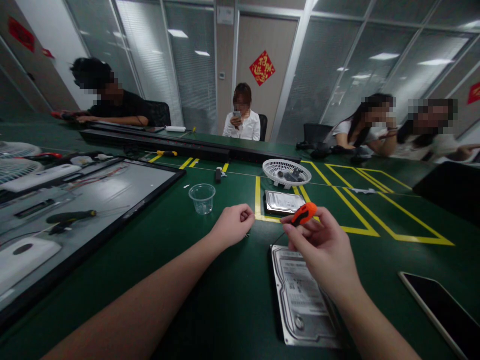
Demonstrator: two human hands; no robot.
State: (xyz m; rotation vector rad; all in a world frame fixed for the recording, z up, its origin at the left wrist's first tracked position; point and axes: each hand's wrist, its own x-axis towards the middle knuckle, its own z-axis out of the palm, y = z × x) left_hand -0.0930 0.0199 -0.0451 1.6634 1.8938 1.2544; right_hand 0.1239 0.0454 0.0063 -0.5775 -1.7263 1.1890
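An orange and black screwdriver (pixel 305 214) is held in the fingers of my right hand (pixel 330 245), its thin shaft slanting down to the left. Beneath that hand a silver hard drive (pixel 296 290) lies label up on the green table, partly covered by my hand and wrist. My left hand (pixel 234 225) rests near the table to the left, fingers curled together; what they hold, if anything, is hidden. A few tiny dark bits, perhaps screws (pixel 247 235), show just below its fingertips. Behind my hands lies a second hard drive (pixel 284 201).
A clear plastic cup (pixel 202 200) stands left of my left hand. A white basket (pixel 287 172) holds small parts. A large open panel (pixel 123 185) with a green-handled screwdriver (pixel 71 216) fills the left. A phone (pixel 442 310) lies at right. Several people sit across the table.
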